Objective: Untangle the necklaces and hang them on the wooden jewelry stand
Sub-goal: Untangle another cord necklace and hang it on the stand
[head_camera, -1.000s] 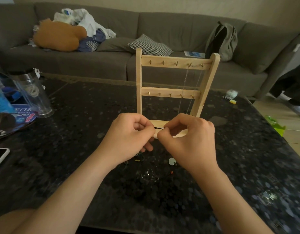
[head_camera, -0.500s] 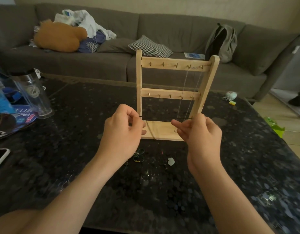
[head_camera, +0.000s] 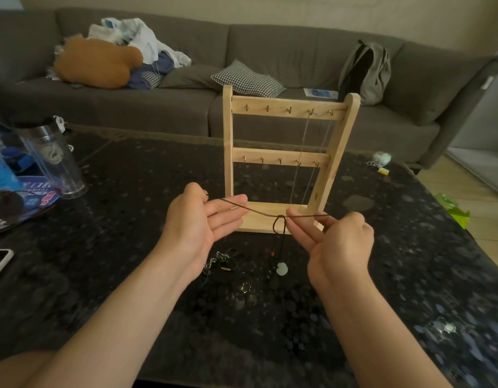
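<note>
The left hand [head_camera: 197, 225] and right hand [head_camera: 340, 242] each pinch the cord necklace [head_camera: 253, 210], stretched taut before the wooden jewelry stand [head_camera: 228, 135] at the middle of the table [head_camera: 130, 247]. Pulling harder could cinch its loop into a knot.

Left hand [head_camera: 199, 222] and right hand [head_camera: 339, 242] are bare. Both forearms [head_camera: 124, 317] are likewise bare along their whole visible length. A rounded bare body part [head_camera: 15, 369] at the lower left corner cannot be identified.

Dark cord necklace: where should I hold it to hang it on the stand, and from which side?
I would pinch the taut stretch of the dark cord necklace on either side of its loop, coming from above; the pendant is below.
</note>
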The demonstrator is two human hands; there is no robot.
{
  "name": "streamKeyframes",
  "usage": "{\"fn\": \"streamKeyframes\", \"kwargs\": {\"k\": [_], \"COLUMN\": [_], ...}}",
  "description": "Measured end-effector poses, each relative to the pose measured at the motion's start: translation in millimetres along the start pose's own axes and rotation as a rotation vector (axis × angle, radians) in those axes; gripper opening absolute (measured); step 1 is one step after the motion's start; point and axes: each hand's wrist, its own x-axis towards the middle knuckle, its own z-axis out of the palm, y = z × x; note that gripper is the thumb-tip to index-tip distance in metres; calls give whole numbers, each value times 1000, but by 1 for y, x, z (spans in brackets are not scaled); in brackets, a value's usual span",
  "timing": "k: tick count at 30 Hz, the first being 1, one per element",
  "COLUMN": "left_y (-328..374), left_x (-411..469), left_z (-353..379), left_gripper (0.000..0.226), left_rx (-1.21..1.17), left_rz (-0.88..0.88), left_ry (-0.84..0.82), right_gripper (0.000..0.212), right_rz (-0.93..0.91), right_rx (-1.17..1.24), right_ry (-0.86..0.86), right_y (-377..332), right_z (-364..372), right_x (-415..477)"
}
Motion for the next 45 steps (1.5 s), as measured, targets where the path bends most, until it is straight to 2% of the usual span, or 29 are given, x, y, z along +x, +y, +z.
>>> {"fn": "streamKeyframes", "kwargs": {"k": [2,3,5,8,9,11,14,16,22,24,26,28,30,34,39,41,43,45], "left_y": [5,7,9,9,10,10,10,10,7,3,0,-3,-4,-4,-1,2,7,14], "left_x": [-3,-6,-9,-12,-14,-14,-12,-10,-4,0,3,2,-1,-8,-2,-1,2,5], "left_z": [2,2,5,8,9,9,9,9,8,7,4,6,9,15,11,14,18,23], "left_gripper": [43,40,24,27,25,23,25,28,31,31,35,41,42,33,65,57,45,44], "left_rx": [-121,-141,-125,-57,-50,-51,-53,-61,-83,111,488,788,920,764,751,709,651,613], "left_rz": [-78,-96,-122,-112,-111,-111,-105,-91,-13,82,274,395,352,264,407,468,522,524], "left_ry": [-50,-80,-130,-145,-150,-161,-156,-144,21,87,102,-53,-190,-265,-294,-290,-282,-248], "right_gripper": [11,9,17,59,63,57,36,24,16,14,14,16,17,15,8,9,16,21], "right_rz": [52,74,113,74,12,-96,-144,-200,-484,-547,-585,-626,-687,-751,-762,-769,-660,-535], "right_rx": [-70,-122,-258,-570,-718,-954,-1077,-1069,-1127,-1108,-1080,-1054,-1028,-979,-913,-920,-828,-687], "right_ry": [14,13,-15,-87,-134,-300,-510,-540,-498,-520,-557,-602,-616,-575,-594,-585,-623,-655], "right_y": [-1,-1,3,9,11,12,11,11,19,19,17,15,13,6,-5,-7,-10,-16], "right_z": [-3,-4,-5,-9,-10,-11,-12,-12,-13,-12,-11,-9,-7,0,15,20,25,30], "right_x": [3,4,8,18,18,14,7,7,15,14,13,12,10,7,9,11,11,9]}}
